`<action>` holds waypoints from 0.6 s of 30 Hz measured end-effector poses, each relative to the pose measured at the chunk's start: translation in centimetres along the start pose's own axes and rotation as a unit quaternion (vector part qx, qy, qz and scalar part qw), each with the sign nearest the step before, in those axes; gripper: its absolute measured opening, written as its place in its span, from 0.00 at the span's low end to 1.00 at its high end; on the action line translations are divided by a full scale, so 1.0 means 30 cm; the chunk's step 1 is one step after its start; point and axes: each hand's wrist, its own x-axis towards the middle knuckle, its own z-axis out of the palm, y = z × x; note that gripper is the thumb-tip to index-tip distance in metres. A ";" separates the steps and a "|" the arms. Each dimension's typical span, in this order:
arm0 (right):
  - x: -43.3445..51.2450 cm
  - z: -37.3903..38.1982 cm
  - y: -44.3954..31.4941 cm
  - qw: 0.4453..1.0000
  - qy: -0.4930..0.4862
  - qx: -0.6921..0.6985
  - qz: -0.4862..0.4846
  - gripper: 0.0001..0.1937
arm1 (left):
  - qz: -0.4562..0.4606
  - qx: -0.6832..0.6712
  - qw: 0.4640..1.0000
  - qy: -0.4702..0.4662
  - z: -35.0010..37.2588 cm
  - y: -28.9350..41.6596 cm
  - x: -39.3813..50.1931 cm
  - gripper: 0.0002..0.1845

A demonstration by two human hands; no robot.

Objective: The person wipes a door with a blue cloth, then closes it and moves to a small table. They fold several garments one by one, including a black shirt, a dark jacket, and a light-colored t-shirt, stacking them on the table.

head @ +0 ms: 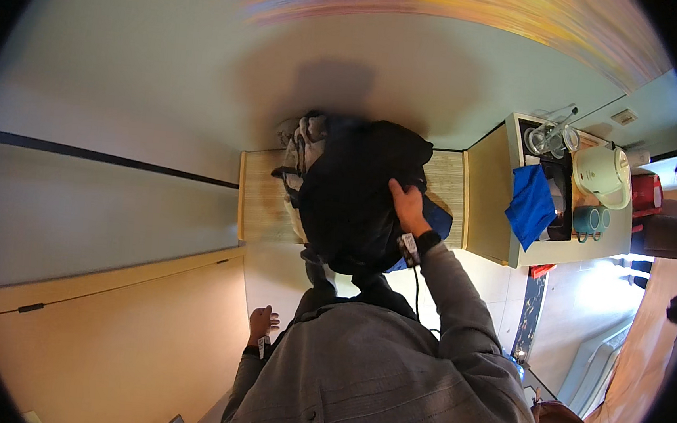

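Observation:
A bulky heap of black cloth (pixel 357 195), perhaps a jacket, lies before me on a wooden bench (pixel 262 193) against the wall. My right hand (pixel 409 205) is on the right side of this heap. Its thumb is visible, but the other fingers are partly hidden, so whether they grip the cloth is unclear. Beneath the heap, a patterned light-coloured cloth (pixel 304 149) shows at the left and a dark blue cloth (pixel 436 216) at the right. Low by my left side hangs my left hand (pixel 263 321), holding nothing, with its fingers apart.
To the right stands a cabinet (pixel 489 193) carrying a cream kettle (pixel 601 172), teal mugs (pixel 587 220), glassware (pixel 553 138) and a blue cloth (pixel 531 206). A wooden door (pixel 114 337) is at the left. A black cable (pixel 416 295) hangs from my right wrist.

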 end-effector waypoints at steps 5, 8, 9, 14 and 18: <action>0.184 0.012 0.052 0.998 0.045 -0.028 0.036 0.21 | -0.027 0.023 0.999 -0.025 -0.017 -0.095 -0.023 0.25; 0.215 -0.055 0.000 0.992 0.000 0.125 0.017 0.17 | -0.037 0.034 0.998 -0.046 -0.019 -0.132 -0.034 0.25; 0.215 -0.085 -0.029 0.995 0.031 -0.016 -0.098 0.15 | -0.026 0.029 0.999 -0.035 -0.017 -0.143 -0.035 0.25; 0.177 -0.191 -0.210 0.841 -0.169 0.511 0.041 0.14 | -0.019 -0.016 0.999 -0.026 -0.014 -0.179 0.006 0.24; 0.104 -0.240 -0.336 0.814 -0.119 0.559 0.100 0.16 | -0.006 -0.038 0.998 -0.058 -0.042 -0.164 0.070 0.23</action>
